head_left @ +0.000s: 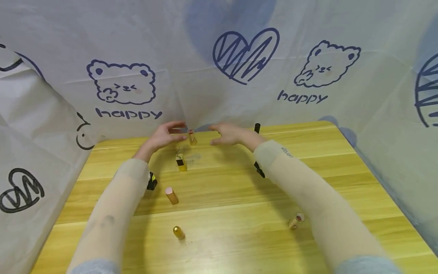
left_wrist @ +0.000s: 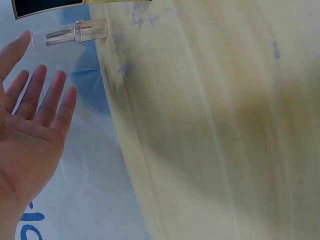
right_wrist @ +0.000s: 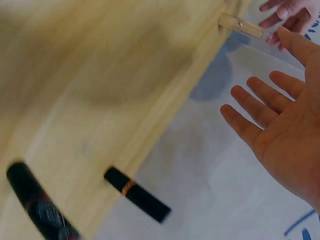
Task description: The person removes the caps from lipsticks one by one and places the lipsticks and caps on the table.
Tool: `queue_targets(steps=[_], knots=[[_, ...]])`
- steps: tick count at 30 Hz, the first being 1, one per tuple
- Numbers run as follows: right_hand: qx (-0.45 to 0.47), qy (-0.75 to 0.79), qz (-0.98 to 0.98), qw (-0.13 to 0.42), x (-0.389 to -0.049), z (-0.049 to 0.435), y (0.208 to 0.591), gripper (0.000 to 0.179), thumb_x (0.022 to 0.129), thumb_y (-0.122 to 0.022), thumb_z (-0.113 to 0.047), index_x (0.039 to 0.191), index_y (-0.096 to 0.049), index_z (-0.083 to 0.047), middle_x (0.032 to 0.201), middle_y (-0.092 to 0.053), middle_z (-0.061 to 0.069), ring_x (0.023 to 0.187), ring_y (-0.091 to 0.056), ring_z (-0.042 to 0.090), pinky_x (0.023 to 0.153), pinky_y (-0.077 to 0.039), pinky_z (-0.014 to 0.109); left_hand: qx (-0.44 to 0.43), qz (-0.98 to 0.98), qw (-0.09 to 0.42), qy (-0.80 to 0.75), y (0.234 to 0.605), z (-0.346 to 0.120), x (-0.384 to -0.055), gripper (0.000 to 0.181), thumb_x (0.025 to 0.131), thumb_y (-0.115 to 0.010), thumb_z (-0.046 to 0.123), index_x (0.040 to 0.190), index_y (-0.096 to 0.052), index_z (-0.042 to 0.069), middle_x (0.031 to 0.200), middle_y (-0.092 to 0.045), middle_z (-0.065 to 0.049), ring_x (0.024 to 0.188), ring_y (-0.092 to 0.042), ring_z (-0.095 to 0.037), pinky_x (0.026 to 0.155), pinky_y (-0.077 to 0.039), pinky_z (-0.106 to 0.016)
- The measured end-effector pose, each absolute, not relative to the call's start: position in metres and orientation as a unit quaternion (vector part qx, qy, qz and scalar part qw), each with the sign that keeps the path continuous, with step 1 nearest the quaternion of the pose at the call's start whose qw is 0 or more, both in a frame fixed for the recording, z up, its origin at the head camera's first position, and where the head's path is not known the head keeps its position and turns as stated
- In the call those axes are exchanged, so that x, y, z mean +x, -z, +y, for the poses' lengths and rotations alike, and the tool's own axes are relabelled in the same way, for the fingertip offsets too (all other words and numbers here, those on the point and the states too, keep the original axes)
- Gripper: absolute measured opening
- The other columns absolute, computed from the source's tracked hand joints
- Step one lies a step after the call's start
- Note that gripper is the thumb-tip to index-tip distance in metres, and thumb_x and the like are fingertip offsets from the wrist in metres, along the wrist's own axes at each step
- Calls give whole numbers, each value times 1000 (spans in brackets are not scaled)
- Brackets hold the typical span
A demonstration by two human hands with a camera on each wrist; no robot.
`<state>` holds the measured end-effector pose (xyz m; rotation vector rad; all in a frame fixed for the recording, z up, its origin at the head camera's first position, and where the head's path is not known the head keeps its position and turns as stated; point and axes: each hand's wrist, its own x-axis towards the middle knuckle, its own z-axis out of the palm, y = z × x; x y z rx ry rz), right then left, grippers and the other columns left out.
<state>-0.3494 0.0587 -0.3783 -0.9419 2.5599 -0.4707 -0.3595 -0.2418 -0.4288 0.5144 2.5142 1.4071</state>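
Observation:
A slim gold tube with a clear top point(head_left: 192, 137), likely a lipstick, stands upright near the table's far edge. Just left of it is my left hand point(head_left: 168, 136), fingers extended and apart from the tube. On the other side my right hand point(head_left: 226, 134) has its fingers spread and holds nothing. The left wrist view shows the same clear tube point(left_wrist: 92, 31) beyond the left thumb, with no finger around it. In the right wrist view the tube point(right_wrist: 241, 25) lies between both hands. Nearer than the tube stands a black-and-gold tube point(head_left: 181, 162).
A pinkish tube point(head_left: 172, 195), a gold round-topped tube point(head_left: 178, 233) and a clear-topped tube point(head_left: 296, 220) stand on the wooden table point(head_left: 232, 228). Two black tubes point(right_wrist: 137, 194) are by the right arm; a black-and-yellow item point(head_left: 152, 181) is partly behind the left. A printed cloth point(head_left: 191, 87) hangs behind.

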Motion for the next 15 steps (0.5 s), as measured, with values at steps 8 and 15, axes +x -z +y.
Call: queue_targets(steps=[8, 15], knots=[[-323, 200, 905, 193, -344, 35, 397, 72, 106, -61, -33, 162, -29, -1, 166, -34, 16, 152, -34, 33, 127, -26, 43, 188, 857, 131, -461, 431, -232, -369, 54, 100, -71, 10, 150, -53, 1, 148, -56, -21, 135, -55, -39, 114, -46, -50], [-307, 216, 911, 170, -339, 14, 408, 70, 106, -60, -31, 162, -30, -2, 163, -40, 16, 149, -40, 33, 124, -32, 42, 192, 865, 124, -447, 433, -228, -375, 50, 100, -71, 9, 146, -55, -3, 141, -60, -25, 129, -59, -41, 112, -47, -52]])
